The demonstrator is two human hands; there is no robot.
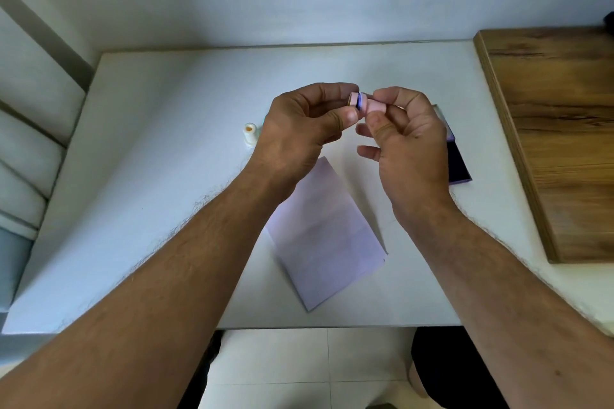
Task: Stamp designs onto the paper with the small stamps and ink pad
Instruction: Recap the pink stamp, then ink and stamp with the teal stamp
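A small pink stamp [372,105] is held in the air above the white table [149,176]. My right hand [403,139] grips its body between thumb and fingers. My left hand [300,129] pinches the pink cap [353,99] at the stamp's left end, where a dark blue rim shows in the gap. A pale lilac sheet of paper [324,236] lies on the table below my wrists. The ink pad [457,159], dark blue with a lilac edge, lies to the right, mostly hidden behind my right hand. A white stamp [250,134] stands upright left of my left hand.
A wooden board [558,129] lies along the right side of the table. A white wall stands behind the table's far edge. Pale cushioned seating sits off the left edge. Tiled floor and my knee show below the near edge.
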